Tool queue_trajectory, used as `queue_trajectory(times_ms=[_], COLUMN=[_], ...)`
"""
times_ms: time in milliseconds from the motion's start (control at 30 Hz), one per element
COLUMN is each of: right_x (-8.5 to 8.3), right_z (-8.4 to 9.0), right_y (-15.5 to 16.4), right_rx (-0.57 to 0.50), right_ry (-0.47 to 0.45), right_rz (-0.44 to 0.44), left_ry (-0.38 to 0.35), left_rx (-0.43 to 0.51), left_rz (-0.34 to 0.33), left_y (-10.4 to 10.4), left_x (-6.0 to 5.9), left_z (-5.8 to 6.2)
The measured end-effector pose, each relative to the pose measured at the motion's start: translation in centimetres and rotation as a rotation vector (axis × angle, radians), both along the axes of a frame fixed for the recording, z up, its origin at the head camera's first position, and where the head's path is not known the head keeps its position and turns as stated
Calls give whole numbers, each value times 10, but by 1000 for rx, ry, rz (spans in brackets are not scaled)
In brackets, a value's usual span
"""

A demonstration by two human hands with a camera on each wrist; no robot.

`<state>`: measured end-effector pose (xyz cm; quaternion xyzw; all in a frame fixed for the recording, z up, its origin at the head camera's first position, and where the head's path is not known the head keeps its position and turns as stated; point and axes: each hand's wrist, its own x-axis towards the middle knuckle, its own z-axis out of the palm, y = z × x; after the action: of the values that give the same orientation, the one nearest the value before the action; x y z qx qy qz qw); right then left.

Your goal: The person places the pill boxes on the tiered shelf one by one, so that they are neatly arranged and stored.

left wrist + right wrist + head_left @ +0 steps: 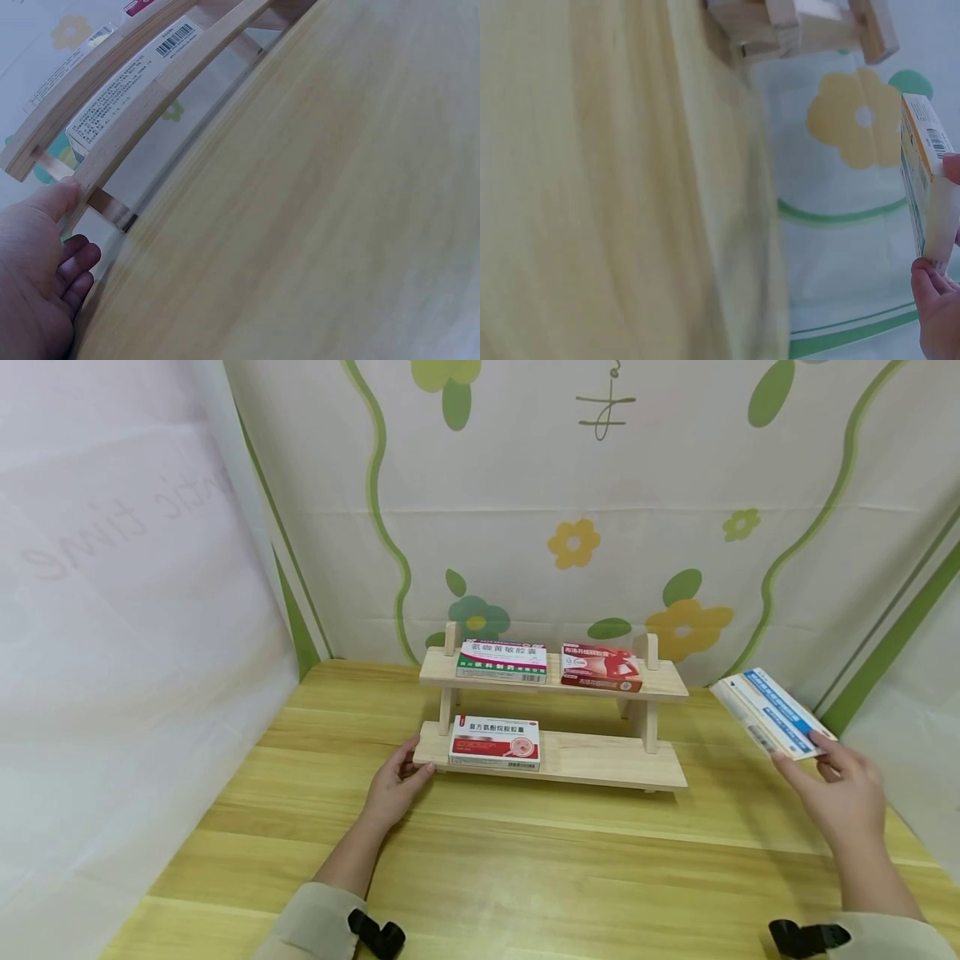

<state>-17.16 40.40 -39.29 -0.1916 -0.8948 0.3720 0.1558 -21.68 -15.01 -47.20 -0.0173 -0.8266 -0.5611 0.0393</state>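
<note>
My left hand [395,787] grips the left end of a two-tier wooden display rack [607,758] by its lower board. In the left wrist view the thumb lies against the board's end, with the fingers [79,262] curled below it. Out to the right, my right hand [843,789] pinches a white and blue medicine box [772,706] near one end, held tilted above the table. The right wrist view shows that box [930,180] edge-on, with part of the hand cut off. A white and red medicine box [495,743] stands on the lower tier beside my left hand.
On the upper tier sit a white and green medicine box [501,662] at left and a red medicine box [600,667] at right. The rack stands on a wooden table [510,868]. Flower-printed fabric [517,460] hangs behind and at both sides.
</note>
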Motion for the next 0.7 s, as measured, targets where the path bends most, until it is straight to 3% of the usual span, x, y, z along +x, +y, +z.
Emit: queue_trajectory(times_ms=[400,700], right_x=[12,16], right_z=[36,47], right_y=[-42,-67], right_rx=[1,21], right_ry=[107,205], right_rz=[147,284], left_ry=[12,21], left_rx=[15,-1], left_rz=[-7,-8], left_y=[0,0], left_x=[-3,-3], left_z=[-1,-1])
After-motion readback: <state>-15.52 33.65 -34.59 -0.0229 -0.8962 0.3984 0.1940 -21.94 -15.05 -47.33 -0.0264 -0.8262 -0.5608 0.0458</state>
